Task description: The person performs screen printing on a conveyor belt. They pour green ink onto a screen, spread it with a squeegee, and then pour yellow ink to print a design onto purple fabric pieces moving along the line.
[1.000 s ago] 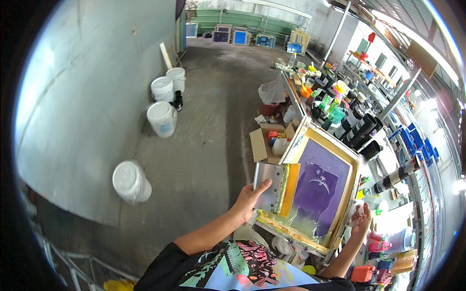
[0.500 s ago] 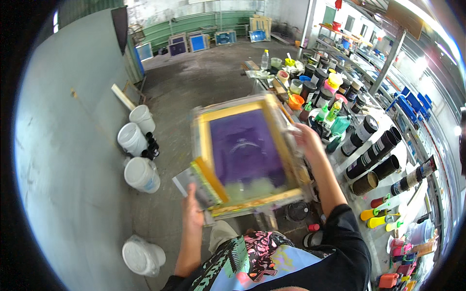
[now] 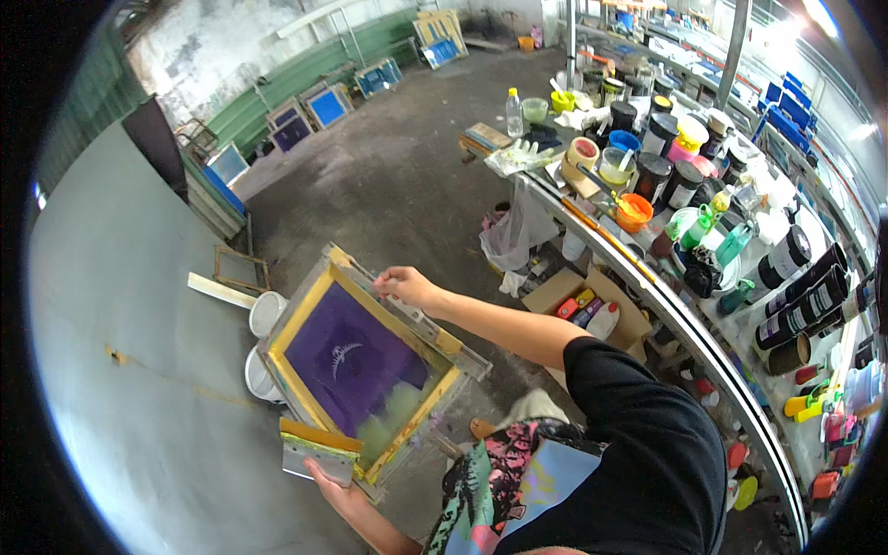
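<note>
A screen printing frame (image 3: 293, 303) with purple mesh hangs tilted before me, above the floor on the left. A small pale curved design marks the mesh, and a greenish, cloudy patch covers its near corner. My right hand (image 3: 405, 288) is closed on the frame's far right side, with the fingertips at its taped edge. At the near left corner, my left hand (image 3: 339, 492) is closed round a squeegee (image 3: 319, 453) with a metal holder and an orange-yellow strip. The squeegee lies against the frame's corner; whether the left fingers also grip the frame is hidden.
A long bench (image 3: 638, 262) on the right carries ink tubs, squeeze bottles, an orange bowl (image 3: 635, 213) and a tape roll (image 3: 581, 155). Below it sits a cardboard box (image 3: 592, 310) of bottles. White buckets (image 3: 265, 314) line the grey wall (image 3: 120, 370); more screens (image 3: 327, 106) lean at the back.
The screen frame, squeegee and both hands have swung left, away from the bench, and the frame has turned at an angle. My view has also turned. Both holds are kept.
</note>
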A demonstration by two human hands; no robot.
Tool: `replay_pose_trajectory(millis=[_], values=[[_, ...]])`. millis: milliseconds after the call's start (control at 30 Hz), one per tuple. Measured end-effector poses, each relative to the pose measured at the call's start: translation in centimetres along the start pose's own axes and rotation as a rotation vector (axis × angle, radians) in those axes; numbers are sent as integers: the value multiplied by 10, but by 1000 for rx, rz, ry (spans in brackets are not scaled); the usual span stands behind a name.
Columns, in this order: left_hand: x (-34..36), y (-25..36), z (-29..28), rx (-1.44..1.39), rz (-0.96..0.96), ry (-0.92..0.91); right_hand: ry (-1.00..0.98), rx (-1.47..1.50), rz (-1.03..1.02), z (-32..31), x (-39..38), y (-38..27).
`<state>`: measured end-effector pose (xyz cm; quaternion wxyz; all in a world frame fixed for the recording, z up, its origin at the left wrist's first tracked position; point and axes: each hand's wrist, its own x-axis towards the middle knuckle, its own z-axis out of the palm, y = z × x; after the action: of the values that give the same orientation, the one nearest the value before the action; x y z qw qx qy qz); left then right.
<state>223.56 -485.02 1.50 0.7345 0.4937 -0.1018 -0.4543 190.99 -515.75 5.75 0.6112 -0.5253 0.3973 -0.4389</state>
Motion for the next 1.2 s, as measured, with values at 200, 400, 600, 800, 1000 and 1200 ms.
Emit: replay_pose_trajectory(millis=[200,400,600,800,1000,1200], values=[[156,7,53,119,-85,-7,-5,52,26,-17,133,6],[328,-40,211,288,84,-119,142,56,-38,-103,325,21],[528,-68,347,331,76,-127,295,36,-104,-186,512,-10],[647,-108,489,153,-99,-175,313,15,-165,-271,638,-19],[836,-158,654,275,-250,-377,517,-35,-30,-391,759,-27],[1004,-240,876,412,-434,-640,826,169,6,-510,836,-26]])
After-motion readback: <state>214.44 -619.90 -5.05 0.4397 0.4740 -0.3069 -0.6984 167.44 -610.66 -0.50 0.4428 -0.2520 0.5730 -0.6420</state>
